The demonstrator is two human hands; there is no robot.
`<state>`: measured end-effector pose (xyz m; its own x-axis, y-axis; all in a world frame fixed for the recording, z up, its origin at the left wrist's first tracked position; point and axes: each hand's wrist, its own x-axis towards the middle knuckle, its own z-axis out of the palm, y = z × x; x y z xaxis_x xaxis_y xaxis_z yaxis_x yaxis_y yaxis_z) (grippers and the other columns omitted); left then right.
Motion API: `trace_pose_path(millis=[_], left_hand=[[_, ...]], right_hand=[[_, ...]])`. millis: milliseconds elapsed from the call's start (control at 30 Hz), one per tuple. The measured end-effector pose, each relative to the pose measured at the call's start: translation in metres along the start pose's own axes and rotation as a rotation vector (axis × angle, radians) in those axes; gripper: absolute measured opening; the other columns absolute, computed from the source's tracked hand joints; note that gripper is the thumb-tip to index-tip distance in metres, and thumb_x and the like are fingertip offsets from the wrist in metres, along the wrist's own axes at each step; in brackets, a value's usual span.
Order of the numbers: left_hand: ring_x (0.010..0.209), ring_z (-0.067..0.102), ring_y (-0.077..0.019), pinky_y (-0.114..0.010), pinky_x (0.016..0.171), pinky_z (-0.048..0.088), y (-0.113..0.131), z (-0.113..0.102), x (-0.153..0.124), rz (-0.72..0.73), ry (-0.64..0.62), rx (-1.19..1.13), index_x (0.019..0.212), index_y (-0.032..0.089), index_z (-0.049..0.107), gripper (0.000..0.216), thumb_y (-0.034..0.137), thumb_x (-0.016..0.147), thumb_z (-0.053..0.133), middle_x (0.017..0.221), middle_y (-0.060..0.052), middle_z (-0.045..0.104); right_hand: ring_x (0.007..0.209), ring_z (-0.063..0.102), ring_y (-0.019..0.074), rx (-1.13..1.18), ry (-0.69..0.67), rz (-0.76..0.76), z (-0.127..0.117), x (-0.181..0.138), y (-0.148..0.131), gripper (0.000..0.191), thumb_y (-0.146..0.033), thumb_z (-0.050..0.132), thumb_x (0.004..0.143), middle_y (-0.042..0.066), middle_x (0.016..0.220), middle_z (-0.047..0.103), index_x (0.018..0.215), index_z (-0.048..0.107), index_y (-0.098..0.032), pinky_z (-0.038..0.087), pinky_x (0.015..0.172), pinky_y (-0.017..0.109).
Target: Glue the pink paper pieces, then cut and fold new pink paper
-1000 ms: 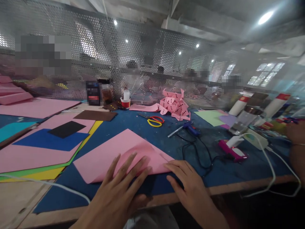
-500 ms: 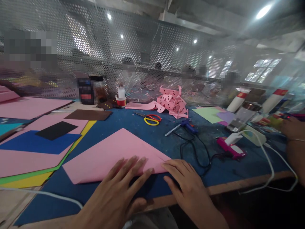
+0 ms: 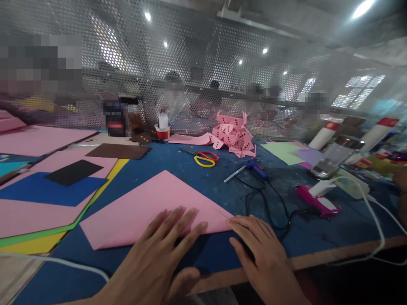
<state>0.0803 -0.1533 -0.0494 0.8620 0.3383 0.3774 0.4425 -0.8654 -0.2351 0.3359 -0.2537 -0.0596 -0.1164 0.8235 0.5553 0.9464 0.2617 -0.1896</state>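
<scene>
A folded pink paper sheet lies flat on the blue table mat in front of me. My left hand rests palm down with fingers spread, its fingertips pressing the near folded edge of the pink sheet. My right hand lies flat beside it, fingertips at the sheet's right corner. Neither hand grips anything.
Red-and-yellow scissors, a blue glue gun with a black cord, a pink device with a white cable and a pile of pink cut paper lie behind. Coloured sheets are stacked at left. A perforated metal screen backs the table.
The raised fold of the pink sheet has been pressed flat. My right hand has slid slightly right along the edge; the view has shifted a little.
</scene>
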Motion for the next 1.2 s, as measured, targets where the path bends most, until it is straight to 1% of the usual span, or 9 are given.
trace_pose_path(millis=[133,300,367,467,633,900,1200], left_hand=[[0.147,0.03,-0.0276,-0.043,0.12,0.015,0.001,0.001,0.0,-0.017,-0.016,-0.012,0.156,0.027,0.029,0.071,0.06,0.096,0.046,0.161,-0.004,0.035],[0.144,0.035,-0.0295,-0.046,0.118,0.024,0.0,0.004,0.001,-0.051,-0.026,-0.064,0.156,0.03,0.029,0.07,0.062,0.096,0.045,0.16,-0.004,0.038],[0.143,0.036,-0.0304,-0.047,0.117,0.026,-0.001,0.006,0.002,-0.062,-0.03,-0.074,0.156,0.03,0.03,0.07,0.063,0.095,0.045,0.159,-0.005,0.038],[0.142,0.038,-0.0312,-0.048,0.116,0.026,-0.001,0.007,0.004,-0.066,-0.042,-0.069,0.156,0.03,0.029,0.071,0.064,0.095,0.045,0.159,-0.005,0.038],[0.141,0.04,-0.0294,-0.046,0.117,0.026,-0.001,0.006,0.006,-0.079,-0.017,-0.077,0.156,0.031,0.03,0.069,0.061,0.096,0.046,0.158,-0.005,0.041],[0.136,0.046,-0.0306,-0.047,0.113,0.029,-0.004,0.006,0.01,-0.102,-0.013,-0.081,0.155,0.033,0.033,0.071,0.065,0.093,0.048,0.155,-0.004,0.046],[0.136,0.046,-0.0312,-0.048,0.113,0.029,-0.006,0.009,0.011,-0.098,-0.008,-0.077,0.154,0.031,0.034,0.072,0.063,0.092,0.05,0.155,-0.004,0.045]], right_hand=[[0.112,0.062,0.0226,-0.026,0.039,-0.003,0.001,-0.001,0.002,0.032,-0.02,0.055,0.097,0.005,0.119,0.068,0.128,0.059,-0.025,0.045,0.104,0.045],[0.111,0.063,0.0229,-0.045,0.065,0.0,0.002,-0.002,0.004,0.031,-0.023,0.056,0.097,0.005,0.118,0.069,0.127,0.06,-0.024,0.045,0.104,0.045],[0.112,0.063,0.0229,-0.048,0.064,0.008,0.003,-0.003,0.004,0.031,-0.023,0.056,0.097,0.005,0.119,0.069,0.128,0.06,-0.024,0.044,0.104,0.044],[0.114,0.062,0.0236,-0.055,0.07,0.024,0.004,-0.005,0.005,0.032,-0.024,0.056,0.096,0.005,0.12,0.069,0.128,0.06,-0.024,0.044,0.104,0.045],[0.114,0.062,0.0249,-0.067,0.105,0.059,0.006,-0.006,0.005,0.033,-0.025,0.056,0.097,0.006,0.12,0.069,0.129,0.059,-0.024,0.044,0.103,0.046],[0.114,0.061,0.0241,-0.078,0.167,0.129,0.009,-0.006,0.005,0.033,-0.019,0.053,0.096,0.007,0.118,0.069,0.128,0.059,-0.022,0.044,0.104,0.046],[0.112,0.06,0.0216,-0.091,0.203,0.181,0.009,-0.005,0.001,0.031,-0.014,0.052,0.096,0.007,0.115,0.07,0.125,0.06,-0.02,0.041,0.107,0.046]])
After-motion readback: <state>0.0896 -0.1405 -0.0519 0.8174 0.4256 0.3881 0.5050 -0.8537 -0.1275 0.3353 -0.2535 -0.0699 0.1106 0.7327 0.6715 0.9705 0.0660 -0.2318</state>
